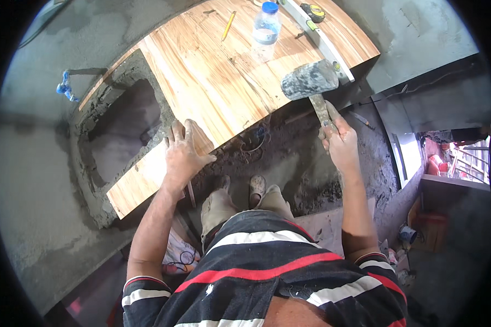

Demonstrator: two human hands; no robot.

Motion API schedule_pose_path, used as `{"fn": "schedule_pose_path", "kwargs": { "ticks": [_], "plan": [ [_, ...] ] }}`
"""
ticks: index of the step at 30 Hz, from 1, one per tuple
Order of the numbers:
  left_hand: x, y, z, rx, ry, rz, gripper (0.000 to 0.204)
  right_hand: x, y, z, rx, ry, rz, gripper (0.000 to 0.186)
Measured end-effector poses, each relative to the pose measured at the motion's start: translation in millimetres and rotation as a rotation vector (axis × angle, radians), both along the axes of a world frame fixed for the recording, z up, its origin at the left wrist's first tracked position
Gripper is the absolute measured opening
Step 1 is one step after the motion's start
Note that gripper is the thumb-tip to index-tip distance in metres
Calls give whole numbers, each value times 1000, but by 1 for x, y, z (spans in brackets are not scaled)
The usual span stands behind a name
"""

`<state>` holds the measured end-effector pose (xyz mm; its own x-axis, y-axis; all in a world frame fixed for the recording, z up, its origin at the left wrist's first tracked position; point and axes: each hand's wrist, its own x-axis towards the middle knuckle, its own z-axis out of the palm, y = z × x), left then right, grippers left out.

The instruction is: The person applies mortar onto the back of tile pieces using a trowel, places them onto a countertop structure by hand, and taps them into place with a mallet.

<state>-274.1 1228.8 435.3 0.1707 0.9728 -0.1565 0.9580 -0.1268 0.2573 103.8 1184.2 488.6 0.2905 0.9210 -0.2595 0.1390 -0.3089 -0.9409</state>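
The left hand (184, 155) is pressing flat on the laid wood-look tile (213, 87) while the right hand (341, 143) is gripping a rubber mallet (311, 80), tapping apparently unfinished.

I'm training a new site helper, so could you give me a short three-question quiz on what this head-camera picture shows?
1. True or false: the right hand grips a rubber mallet by its handle.
2. Where does the left hand lie? A) on the water bottle B) flat on the wood-patterned slab, near its front edge C) in the mortar-lined opening
3. Fill in: beside the water bottle on the wood-patterned slab lies a yellow ____.

Key: 1 true; 2 B; 3 pencil.
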Motion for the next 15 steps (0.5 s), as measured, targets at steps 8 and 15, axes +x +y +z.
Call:
{"fn": "schedule_pose_path", "kwargs": {
  "ticks": [8,15],
  "plan": [
    [7,-5,-12,109,-6,-9,98,4,38,-8,153,-251,203,49],
    [-7,-1,-42,160,-52,-17,90,-50,94,-19,256,-569,525,44]
  ]
}}
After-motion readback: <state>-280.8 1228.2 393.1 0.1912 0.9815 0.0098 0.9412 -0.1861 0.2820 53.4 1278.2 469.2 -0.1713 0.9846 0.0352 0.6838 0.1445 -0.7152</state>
